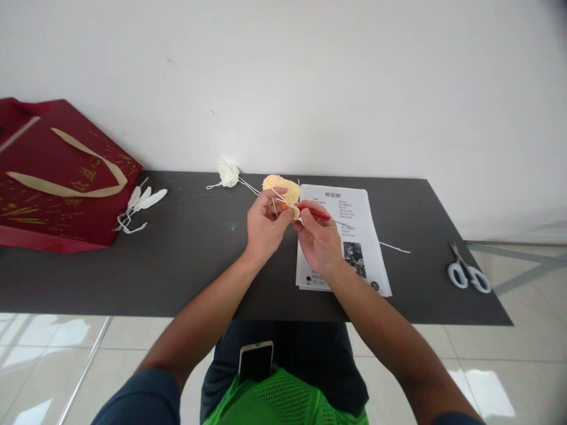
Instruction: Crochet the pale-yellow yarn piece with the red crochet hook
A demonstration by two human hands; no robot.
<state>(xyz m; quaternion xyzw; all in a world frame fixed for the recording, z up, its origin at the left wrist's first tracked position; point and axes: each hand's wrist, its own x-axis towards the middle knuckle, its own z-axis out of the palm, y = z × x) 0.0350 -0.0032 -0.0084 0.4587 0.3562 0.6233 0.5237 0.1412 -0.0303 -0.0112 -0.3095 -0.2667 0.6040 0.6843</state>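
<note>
Over the dark table, my left hand (267, 223) pinches a small piece of cream crochet work (296, 211), with yarn strands running over its fingers. A small orange bit (286, 206) shows at its fingertips. My right hand (319, 239) is closed around a crochet hook with a red handle (315, 212), its tip meeting the work between both hands. Just behind the hands rests a pale yellow ball of yarn (282, 188). The fingers hide most of the crochet piece.
Printed sheets (372, 236) lie under my right hand. A white yarn ball (228, 173) sits near the wall. Grey-handled scissors (468, 271) lie at the table's (195, 265) right end. A red gift bag (57, 183) and white leaf-shaped pieces (148, 199) are at the left; a phone (256, 361) rests on my lap.
</note>
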